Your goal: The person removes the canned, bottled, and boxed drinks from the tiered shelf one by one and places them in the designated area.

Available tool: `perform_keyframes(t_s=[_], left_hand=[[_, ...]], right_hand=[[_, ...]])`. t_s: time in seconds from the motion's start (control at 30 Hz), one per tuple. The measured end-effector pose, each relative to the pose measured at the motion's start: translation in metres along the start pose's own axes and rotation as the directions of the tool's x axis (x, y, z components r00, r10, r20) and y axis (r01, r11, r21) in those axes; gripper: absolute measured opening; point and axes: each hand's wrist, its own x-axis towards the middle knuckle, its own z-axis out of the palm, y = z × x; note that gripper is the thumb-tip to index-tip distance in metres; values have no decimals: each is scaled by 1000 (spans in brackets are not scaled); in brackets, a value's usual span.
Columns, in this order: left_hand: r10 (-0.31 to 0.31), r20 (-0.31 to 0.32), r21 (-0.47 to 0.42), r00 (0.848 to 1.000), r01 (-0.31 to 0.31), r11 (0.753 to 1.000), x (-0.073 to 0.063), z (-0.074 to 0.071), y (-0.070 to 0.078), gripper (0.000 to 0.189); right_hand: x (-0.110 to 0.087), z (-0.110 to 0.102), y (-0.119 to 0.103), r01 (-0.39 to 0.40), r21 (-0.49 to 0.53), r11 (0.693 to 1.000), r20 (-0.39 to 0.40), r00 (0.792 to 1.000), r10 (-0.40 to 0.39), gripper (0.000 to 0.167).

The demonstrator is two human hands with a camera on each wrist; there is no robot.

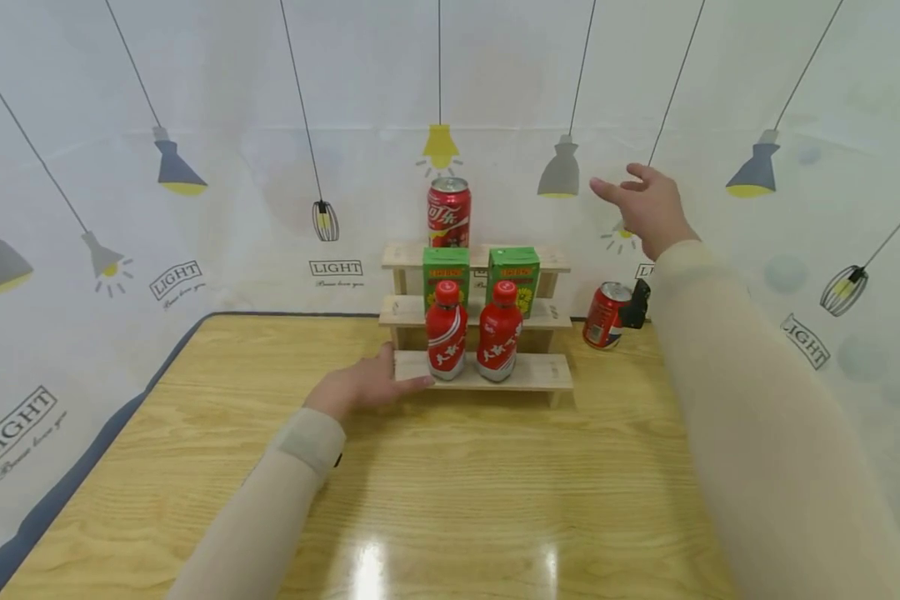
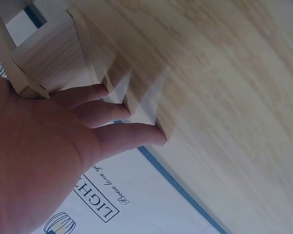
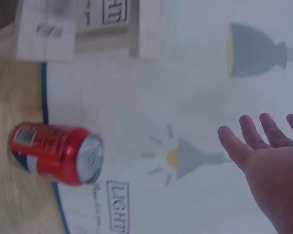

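Note:
My left hand [image 1: 367, 383] rests against the left end of a three-step wooden shelf [image 1: 543, 371], its thumb along the lowest step's front edge. In the left wrist view its fingers [image 2: 119, 139] stretch out straight, fingertips at the tabletop. My right hand [image 1: 648, 208] is raised in the air at the right, empty, with fingers spread. Below it a red soda can [image 1: 602, 321] stands on the table, right of the shelf. On the shelf are a red cola can [image 1: 448, 217] on top, two green drink cartons [image 1: 513, 265] in the middle and two red bottles [image 1: 499, 342] at the bottom.
The wood-grain table [image 1: 450, 483] ends at a dark blue edge along a white wall covering [image 1: 255, 167] printed with lamps. A black wrist camera [image 1: 636, 307] on the right arm overlaps the soda can in the head view.

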Motion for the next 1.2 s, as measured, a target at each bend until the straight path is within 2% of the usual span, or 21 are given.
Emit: perform_keyframes(t_s=[0.13,0.23,0.47,0.63,0.73,0.87,1.03,1.2], left_hand=[[-1,-8,9,1000,2,1000,-1,1,0,137],[1,-14,15,1000,0,1000,-1,2,0,135],[7,-20,15,1000,-7,1000,1,5,-1,136],[8,-19,-1,1000,-8,1000,1,4,-2,138],[7,-20,-5,1000,-7,1000,2,3,-2,138],[-2,-11,6,1000,2,1000,2,2,-2,136],[-5,-18,15,1000,5,1000,1,3,-2,136],[10,-30,19,1000,-9,1000,2,3,-1,138]], right_hand=[[-4,14,-26,36,71,997,65,997,-41,99],[-7,29,-43,62,58,996,131,989,-69,97],[-16,70,-80,115,-95,989,284,955,-84,97],[-26,98,-97,164,-244,956,388,920,-59,97],[-27,114,-99,185,-300,936,437,899,-38,99],[-23,132,-94,170,-307,936,474,880,-4,101],[-14,147,-83,127,-278,952,467,884,18,106],[-8,158,-76,77,-183,980,458,889,16,106]])
